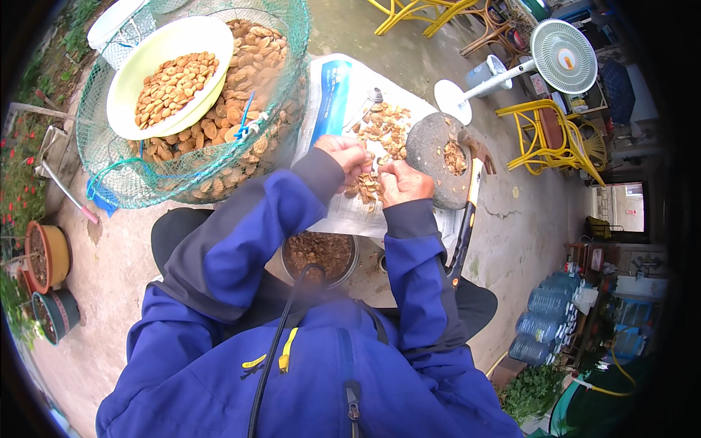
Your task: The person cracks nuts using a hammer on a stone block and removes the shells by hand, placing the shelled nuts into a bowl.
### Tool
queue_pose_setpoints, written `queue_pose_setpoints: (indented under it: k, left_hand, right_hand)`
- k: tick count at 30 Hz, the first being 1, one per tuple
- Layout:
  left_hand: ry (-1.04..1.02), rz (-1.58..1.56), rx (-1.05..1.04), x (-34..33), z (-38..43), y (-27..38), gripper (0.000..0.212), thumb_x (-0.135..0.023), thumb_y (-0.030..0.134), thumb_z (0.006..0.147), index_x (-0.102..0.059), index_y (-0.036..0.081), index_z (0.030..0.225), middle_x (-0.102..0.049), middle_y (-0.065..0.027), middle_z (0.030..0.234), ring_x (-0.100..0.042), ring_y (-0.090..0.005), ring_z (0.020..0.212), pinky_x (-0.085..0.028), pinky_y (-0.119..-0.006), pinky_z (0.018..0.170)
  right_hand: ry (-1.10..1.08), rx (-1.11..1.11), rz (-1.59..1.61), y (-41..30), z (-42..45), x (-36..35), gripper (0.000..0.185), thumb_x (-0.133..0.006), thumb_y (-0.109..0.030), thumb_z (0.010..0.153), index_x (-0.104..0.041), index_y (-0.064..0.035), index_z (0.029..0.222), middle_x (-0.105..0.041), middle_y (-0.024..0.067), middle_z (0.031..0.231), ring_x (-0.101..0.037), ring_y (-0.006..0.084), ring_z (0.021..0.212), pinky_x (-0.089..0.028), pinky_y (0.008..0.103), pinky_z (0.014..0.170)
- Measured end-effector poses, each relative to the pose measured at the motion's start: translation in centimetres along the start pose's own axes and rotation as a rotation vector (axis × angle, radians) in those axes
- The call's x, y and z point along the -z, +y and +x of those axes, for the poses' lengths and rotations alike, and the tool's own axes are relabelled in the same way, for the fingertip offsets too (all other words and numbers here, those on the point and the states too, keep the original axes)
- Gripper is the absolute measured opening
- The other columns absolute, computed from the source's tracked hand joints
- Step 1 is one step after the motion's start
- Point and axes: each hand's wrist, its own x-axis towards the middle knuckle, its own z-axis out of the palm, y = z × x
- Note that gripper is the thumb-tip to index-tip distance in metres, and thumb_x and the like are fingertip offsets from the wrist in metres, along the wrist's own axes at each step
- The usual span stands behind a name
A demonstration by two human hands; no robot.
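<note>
My left hand [346, 156] is over the newspaper, thumb and fingers pinched on what looks like a small brown nut piece. Just right of it, my right hand [404, 183] has its fingers curled together; whether they hold anything is hidden. Cracked shells [390, 131] lie beyond and beneath both hands. A metal spoon [368, 107] rests above them on the newspaper [332, 223]. Beside my right hand sits a round grey stone [427, 143] with shell bits in its hollow. A hammer [469, 219] leans against the stone's right side, its head at the rim.
At left, a green net basket [191, 189] holds many unshelled pits [257, 60] and a pale yellow bowl [118, 104] of brown kernels [175, 87]. A metal pot [356, 257] of shells stands between my legs. A white fan [564, 57] and yellow chair [539, 137] are at right.
</note>
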Motion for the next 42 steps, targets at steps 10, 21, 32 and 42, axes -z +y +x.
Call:
queue_pose_setpoints:
  k: [10, 21, 32, 42]
  left_hand:
    - [0.057, -0.427, -0.056, 2.2, 0.9, 1.2, 0.025, -0.044, 0.026, 0.091, -0.053, 0.004, 0.085, -0.050, -0.0064, 0.072, -0.046, -0.0141, 0.053, -0.028, -0.023, 0.034]
    - [0.099, -0.414, 0.120, 3.4, 1.6, 0.5, 0.023, -0.046, 0.024, 0.092, -0.054, 0.004, 0.085, -0.053, -0.0034, 0.070, -0.047, -0.0112, 0.054, -0.037, -0.024, 0.042]
    - [0.105, -0.420, 0.082, 3.4, 1.2, 0.5, 0.020, -0.049, 0.023, 0.091, -0.053, 0.005, 0.085, -0.052, -0.0032, 0.069, -0.046, -0.0111, 0.053, -0.035, -0.023, 0.040]
    - [0.153, -0.380, 0.060, 3.3, 1.3, 0.2, 0.021, -0.048, 0.020, 0.092, -0.056, 0.001, 0.089, -0.055, -0.0042, 0.071, -0.050, -0.0115, 0.055, -0.042, -0.024, 0.044]
  right_hand:
    - [-0.150, 0.150, -0.301, 2.5, 5.4, -3.3, 0.015, -0.061, -0.020, 0.078, -0.064, -0.0091, 0.089, -0.064, 0.0140, 0.087, -0.063, 0.0313, 0.084, -0.050, 0.0429, 0.074]
    - [-0.147, 0.056, -0.327, 3.9, 5.4, -3.4, 0.020, -0.061, -0.024, 0.077, -0.062, -0.0041, 0.081, -0.064, 0.0178, 0.077, -0.063, 0.0351, 0.078, -0.050, 0.0444, 0.071]
    - [-0.073, 0.058, -0.494, 1.7, 4.1, -2.5, 0.015, -0.063, -0.018, 0.077, -0.066, -0.0106, 0.090, -0.063, 0.0156, 0.080, -0.063, 0.0326, 0.079, -0.050, 0.0412, 0.071]
    - [-0.154, -0.096, -0.207, 2.1, 4.5, -2.8, 0.013, -0.060, -0.014, 0.079, -0.061, -0.0051, 0.088, -0.065, 0.0179, 0.080, -0.065, 0.0336, 0.079, -0.051, 0.0413, 0.071]
